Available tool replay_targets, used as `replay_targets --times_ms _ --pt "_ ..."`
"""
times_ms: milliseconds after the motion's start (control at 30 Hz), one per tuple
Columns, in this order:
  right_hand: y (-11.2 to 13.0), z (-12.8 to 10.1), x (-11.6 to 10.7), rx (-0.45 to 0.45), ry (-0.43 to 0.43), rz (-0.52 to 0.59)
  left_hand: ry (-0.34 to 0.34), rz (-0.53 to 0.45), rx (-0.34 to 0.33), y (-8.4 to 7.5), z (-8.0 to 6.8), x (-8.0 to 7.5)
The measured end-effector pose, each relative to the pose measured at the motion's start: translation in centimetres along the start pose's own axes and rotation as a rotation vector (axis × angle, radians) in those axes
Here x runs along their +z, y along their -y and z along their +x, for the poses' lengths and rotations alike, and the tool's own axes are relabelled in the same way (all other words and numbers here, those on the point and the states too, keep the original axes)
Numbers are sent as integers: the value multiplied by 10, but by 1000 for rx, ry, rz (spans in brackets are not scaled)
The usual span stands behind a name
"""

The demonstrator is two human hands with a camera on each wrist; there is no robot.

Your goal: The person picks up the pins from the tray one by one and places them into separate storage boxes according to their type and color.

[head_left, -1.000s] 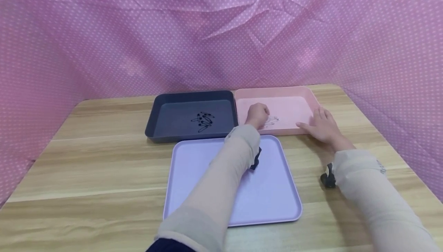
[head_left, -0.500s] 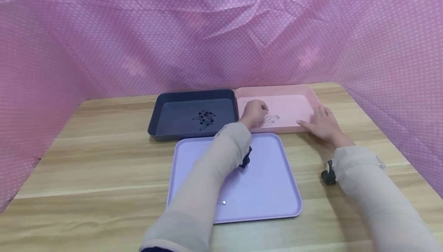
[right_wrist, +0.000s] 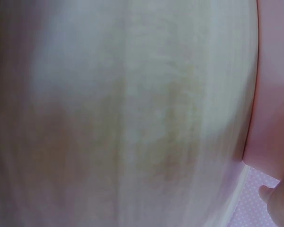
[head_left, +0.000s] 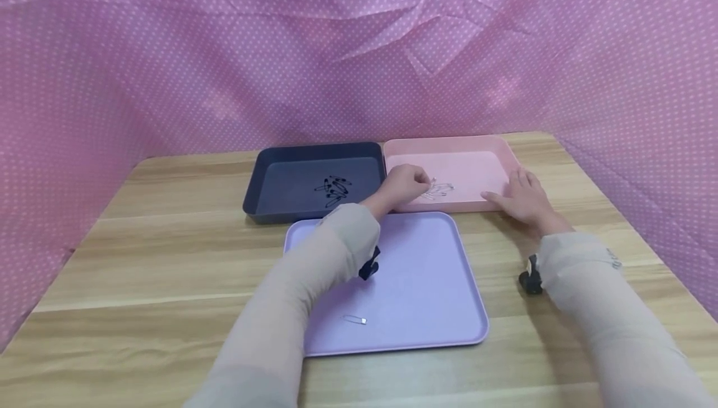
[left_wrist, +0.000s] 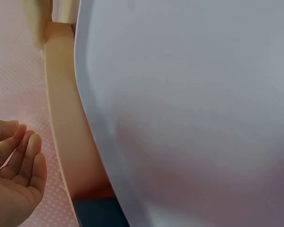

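My left hand hovers over the pink tray, beside a small pile of silver safety pins. Its fingers are loosely bent in the left wrist view, thumb and forefinger tips close together, with no pin visible between them. Straight fingers of my right hand rest at the right rim of the pink tray, the thumb on its near edge. One silver safety pin lies on the lilac tray. Several black safety pins lie in the dark grey tray.
The three trays stand close together on the wooden table, grey and pink side by side behind the lilac one. Pink dotted cloth hangs behind and at both sides. My left forearm crosses the lilac tray's left side.
My left hand has shifted left and back from the silver pins, uncovering more of them. The left forearm has swung left, revealing the pin on the lilac tray. My right hand stays at the rim.
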State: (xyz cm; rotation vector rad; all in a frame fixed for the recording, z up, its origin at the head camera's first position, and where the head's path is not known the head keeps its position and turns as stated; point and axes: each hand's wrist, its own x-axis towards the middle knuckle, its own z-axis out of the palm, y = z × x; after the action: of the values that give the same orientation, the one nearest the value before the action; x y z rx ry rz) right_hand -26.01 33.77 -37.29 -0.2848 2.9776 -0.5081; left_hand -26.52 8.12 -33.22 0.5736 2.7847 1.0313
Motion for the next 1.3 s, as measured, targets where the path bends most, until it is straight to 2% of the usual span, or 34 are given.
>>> replay_targets --times_ms 300,667,833,1067,1300 --pt "0 -2 1 -7 -18 -11 91 -8 -29 4 -28 -13" --pt "-3 0 3 2 -14 -17 197 16 -41 22 -69 -33" --pt "-4 -1 5 1 -34 12 250 -33 -7 34 -89 -39" --pt "-4 -1 7 -26 -87 22 344 -63 107 49 -112 -45" --pt "-1 -1 5 -31 -103 37 423 -121 126 58 -130 -47"
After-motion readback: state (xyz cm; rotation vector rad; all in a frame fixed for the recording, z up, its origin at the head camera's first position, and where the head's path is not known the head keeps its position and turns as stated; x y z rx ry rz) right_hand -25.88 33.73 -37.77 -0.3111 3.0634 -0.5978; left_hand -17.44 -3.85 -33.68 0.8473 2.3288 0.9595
